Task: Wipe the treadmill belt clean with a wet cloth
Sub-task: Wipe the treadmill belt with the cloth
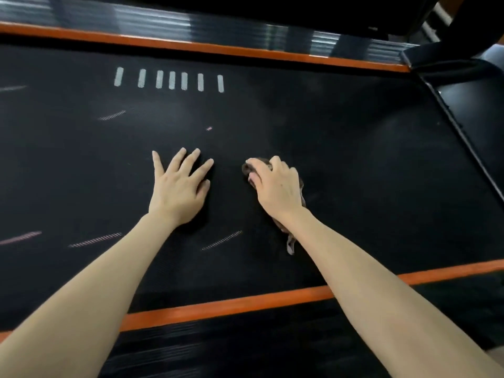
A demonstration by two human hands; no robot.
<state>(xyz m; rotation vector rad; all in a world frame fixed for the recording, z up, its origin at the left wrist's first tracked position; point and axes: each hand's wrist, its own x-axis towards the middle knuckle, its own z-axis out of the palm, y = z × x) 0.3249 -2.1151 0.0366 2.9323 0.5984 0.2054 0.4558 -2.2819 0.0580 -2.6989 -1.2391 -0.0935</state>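
Hands rest side by side on the belt (354, 159) with a gap between them: the left hand (178, 186) lies flat, fingers spread and straight, while the right hand (275, 186) curls over a bunched cloth (248, 169) and pins it to the belt near the middle. A loose tail of the cloth trails back under the wrist. To wipe well here, the flat hand should probably brace the belt against sliding while the other makes firm, overlapping strokes; spreading the wad into a flatter pad would likely cover more surface. The cloth looks soft, crumpled and grey-brown. The belt is matte black with a fine woven grain, with faint grey haze in places that may be dust or drying streaks. Pale printed bars (171, 79) and slanted dashes mark it. Smooth orange stripes (218, 309) edge it on both sides, beyond them ribbed black rails (245, 350).
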